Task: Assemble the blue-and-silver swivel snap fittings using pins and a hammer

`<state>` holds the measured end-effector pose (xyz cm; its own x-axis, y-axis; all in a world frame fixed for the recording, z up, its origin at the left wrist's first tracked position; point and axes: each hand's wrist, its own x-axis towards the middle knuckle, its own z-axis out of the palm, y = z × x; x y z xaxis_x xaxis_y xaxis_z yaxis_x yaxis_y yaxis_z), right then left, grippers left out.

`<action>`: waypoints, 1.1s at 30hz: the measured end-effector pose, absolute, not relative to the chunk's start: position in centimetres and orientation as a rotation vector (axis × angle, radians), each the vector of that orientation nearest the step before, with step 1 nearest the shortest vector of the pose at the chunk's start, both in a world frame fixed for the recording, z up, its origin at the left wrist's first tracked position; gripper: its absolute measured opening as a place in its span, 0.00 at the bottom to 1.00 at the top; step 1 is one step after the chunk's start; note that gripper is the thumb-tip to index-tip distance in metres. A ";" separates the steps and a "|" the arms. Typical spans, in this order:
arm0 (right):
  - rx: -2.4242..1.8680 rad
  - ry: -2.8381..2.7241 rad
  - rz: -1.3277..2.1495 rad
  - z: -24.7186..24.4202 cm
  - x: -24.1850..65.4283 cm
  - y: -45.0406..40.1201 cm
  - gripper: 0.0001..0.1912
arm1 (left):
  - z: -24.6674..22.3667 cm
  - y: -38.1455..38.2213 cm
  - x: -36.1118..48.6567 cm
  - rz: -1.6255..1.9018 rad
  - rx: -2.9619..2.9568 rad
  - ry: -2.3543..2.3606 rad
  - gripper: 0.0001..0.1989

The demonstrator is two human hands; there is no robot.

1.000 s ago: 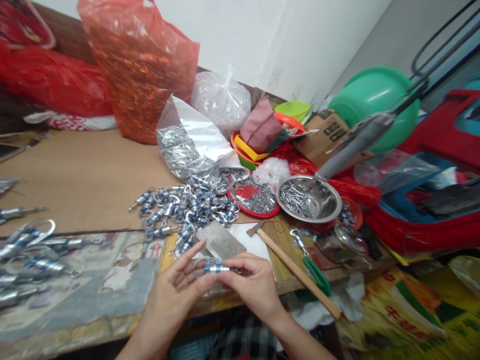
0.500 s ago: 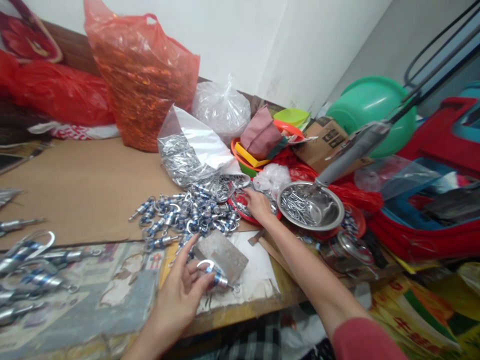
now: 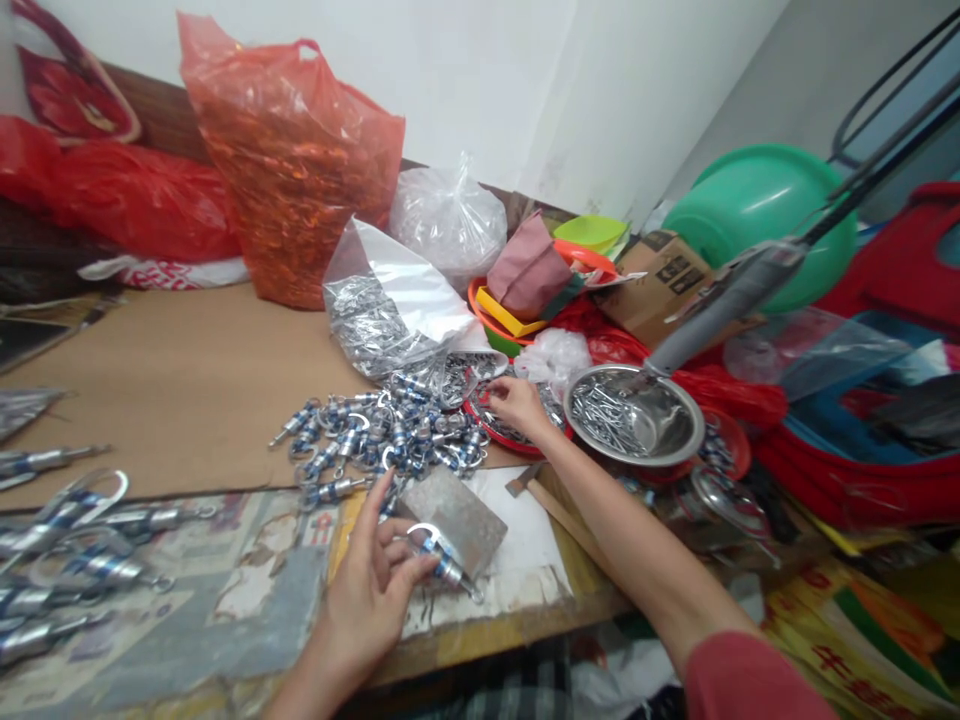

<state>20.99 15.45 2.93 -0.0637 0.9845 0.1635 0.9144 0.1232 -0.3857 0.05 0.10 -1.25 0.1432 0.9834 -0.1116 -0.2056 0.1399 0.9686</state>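
My left hand (image 3: 375,575) pinches a small silver metal fitting (image 3: 450,568) with blue bands, a curved hook at one end and a small ring at the other. It is held over the near edge of a flat grey metal block (image 3: 459,518). Farther right, my right hand (image 3: 519,405) reaches over a red tray (image 3: 517,444) of small shiny metal parts, its fingers drawn together; whatever they hold is too small to make out. A heap of similar blue-banded fittings (image 3: 397,430) lies left of the tray, behind the block.
A steel bowl (image 3: 694,440) of metal pins stands right of my right forearm. Behind the heap leans a clear bag (image 3: 375,320) of silver parts. A tall red bag (image 3: 292,170) stands at the back. More fittings (image 3: 82,560) lie at left; a flat-bladed tool (image 3: 523,480) rests beneath my right forearm.
The view has shifted slightly, so everything sits a little farther right. My right hand's fingers have drawn in over the red tray. My left hand still holds the fitting beside the block.
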 end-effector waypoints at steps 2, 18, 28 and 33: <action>-1.696 -2.047 0.321 3.5 19.8 11.7 0.10 | -1.4 0.0 0.1 1.128 1.027 1.022 0.39; -1.139 -2.286 0.052 2.1 14.9 -1.1 0.13 | -1.4 0.0 0.4 1.187 1.062 0.983 0.38; -1.450 -1.906 0.030 1.1 19.5 -2.3 0.19 | -1.2 0.0 0.3 1.166 1.037 1.027 0.40; -2.034 -1.988 -0.109 -0.6 27.2 -2.5 0.17 | -1.3 0.1 0.3 1.167 1.048 1.023 0.40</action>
